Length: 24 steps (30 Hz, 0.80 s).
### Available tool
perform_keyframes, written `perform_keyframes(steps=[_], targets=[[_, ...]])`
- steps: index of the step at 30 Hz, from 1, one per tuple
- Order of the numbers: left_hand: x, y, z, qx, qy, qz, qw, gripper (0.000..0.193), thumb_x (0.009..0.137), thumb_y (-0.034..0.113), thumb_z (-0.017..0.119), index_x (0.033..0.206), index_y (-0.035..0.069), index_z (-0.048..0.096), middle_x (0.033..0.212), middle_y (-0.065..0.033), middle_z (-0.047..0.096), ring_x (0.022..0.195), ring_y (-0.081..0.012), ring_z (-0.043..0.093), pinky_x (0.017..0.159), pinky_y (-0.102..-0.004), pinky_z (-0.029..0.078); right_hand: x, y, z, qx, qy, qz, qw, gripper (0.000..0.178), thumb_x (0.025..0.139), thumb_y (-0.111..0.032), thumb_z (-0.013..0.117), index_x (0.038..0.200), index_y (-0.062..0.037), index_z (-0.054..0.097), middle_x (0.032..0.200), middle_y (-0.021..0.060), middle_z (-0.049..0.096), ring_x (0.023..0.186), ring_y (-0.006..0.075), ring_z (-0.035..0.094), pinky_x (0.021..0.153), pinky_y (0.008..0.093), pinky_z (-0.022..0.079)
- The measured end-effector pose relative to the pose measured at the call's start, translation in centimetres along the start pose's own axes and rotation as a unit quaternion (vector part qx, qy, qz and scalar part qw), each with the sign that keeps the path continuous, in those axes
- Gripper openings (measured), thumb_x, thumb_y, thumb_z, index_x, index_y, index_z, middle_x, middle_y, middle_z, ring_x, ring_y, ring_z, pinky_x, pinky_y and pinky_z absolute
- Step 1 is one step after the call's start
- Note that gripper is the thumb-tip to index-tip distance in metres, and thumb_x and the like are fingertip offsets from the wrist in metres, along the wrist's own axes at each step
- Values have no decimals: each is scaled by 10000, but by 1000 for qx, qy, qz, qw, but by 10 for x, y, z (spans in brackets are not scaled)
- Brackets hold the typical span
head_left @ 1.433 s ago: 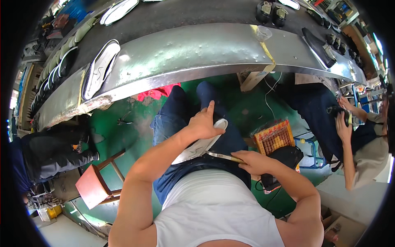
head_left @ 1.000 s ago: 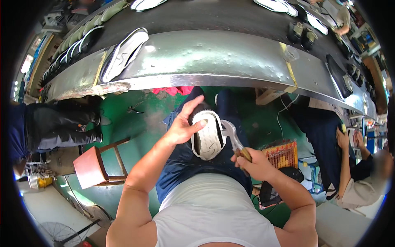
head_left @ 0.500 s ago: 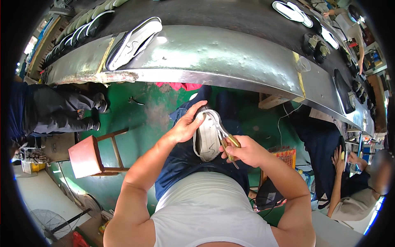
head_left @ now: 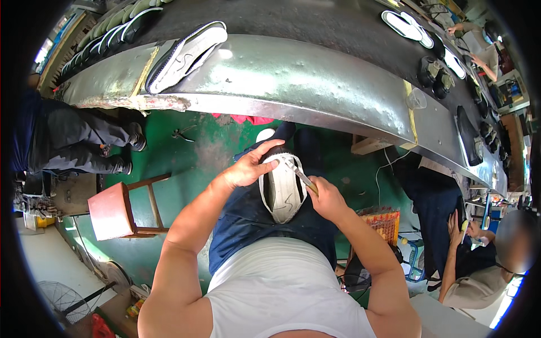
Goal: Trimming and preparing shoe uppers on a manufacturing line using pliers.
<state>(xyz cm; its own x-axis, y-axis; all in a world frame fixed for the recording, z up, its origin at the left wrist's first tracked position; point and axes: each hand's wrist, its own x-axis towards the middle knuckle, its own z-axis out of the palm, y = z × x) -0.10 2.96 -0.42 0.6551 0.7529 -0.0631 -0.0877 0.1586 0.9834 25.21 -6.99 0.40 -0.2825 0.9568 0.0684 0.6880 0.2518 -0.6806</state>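
A white shoe upper (head_left: 284, 194) with black stitching lines lies across my thighs, its opening facing the left side. My left hand (head_left: 249, 168) grips its far end, with the thumb pressed on top near the rim and the fingers round a dark part. Wrapped round the brass-coloured handles of metal pliers (head_left: 303, 176) is my right hand (head_left: 328, 200). The jaws reach the upper's far edge, close to my left thumb; whether they pinch the material is too small to tell.
Beyond my knees runs a metal-edged workbench (head_left: 293, 67) bearing another white shoe upper (head_left: 189, 58) and several shoes. A stool (head_left: 112, 211) stands at left near a standing person's legs (head_left: 84, 135). Another pair of pliers (head_left: 183, 134) lies on the green floor. A co-worker (head_left: 479, 270) sits at right.
The plier handles, spread apart before, are now closed together in my right hand. That hand has moved slightly farther away, and the shoe upper has turned a little. My left hand keeps its hold.
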Motion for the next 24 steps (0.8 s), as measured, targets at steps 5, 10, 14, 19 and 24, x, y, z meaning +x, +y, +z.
perform_keyframes(steps=[5, 10, 14, 19, 24], targets=[[-1, 1, 10, -97, 47, -51, 993, 460, 968, 101, 599, 1410, 95, 471, 1216, 4, 544, 1110, -102, 498, 998, -278, 392, -11, -47, -20, -129, -56, 50, 989, 261, 882, -72, 568, 1112, 34, 506, 918, 201, 617, 837, 405, 627, 751, 476, 520], [7, -12, 17, -71, 149, -35, 986, 371, 955, 158, 638, 1310, 84, 564, 1057, 15, 597, 974, -81, 541, 891, -253, 454, -6, -44, -46, -131, -81, 39, 987, 264, 896, -93, 577, 1121, 30, 517, 909, 170, 622, 800, 328, 649, 720, 443, 529], [2, -1, 16, 37, 134, -26, 990, 412, 929, 94, 659, 1325, 81, 545, 1086, -6, 605, 1008, -104, 548, 917, -266, 455, -3, -55, -64, 168, -235, 191, 938, 264, 949, -159, 575, 1145, 18, 558, 896, 166, 638, 758, 342, 619, 703, 398, 500], [1, 2, 11, 36, 79, -30, 996, 613, 891, 35, 678, 1445, 66, 415, 1310, -83, 552, 1189, -161, 520, 1033, -307, 427, 11, -36, -23, 129, 11, 68, 989, 287, 936, -212, 614, 1113, 12, 580, 807, 174, 634, 735, 363, 628, 700, 408, 500], [-35, -26, 52, 102, 162, -69, 979, 675, 980, 269, 587, 1474, -82, 291, 1393, -241, 509, 1292, -256, 502, 1083, -344, 387, -14, -3, 17, 176, 110, 158, 965, 383, 909, -313, 682, 1062, 22, 576, 777, 150, 649, 722, 254, 655, 680, 369, 506]])
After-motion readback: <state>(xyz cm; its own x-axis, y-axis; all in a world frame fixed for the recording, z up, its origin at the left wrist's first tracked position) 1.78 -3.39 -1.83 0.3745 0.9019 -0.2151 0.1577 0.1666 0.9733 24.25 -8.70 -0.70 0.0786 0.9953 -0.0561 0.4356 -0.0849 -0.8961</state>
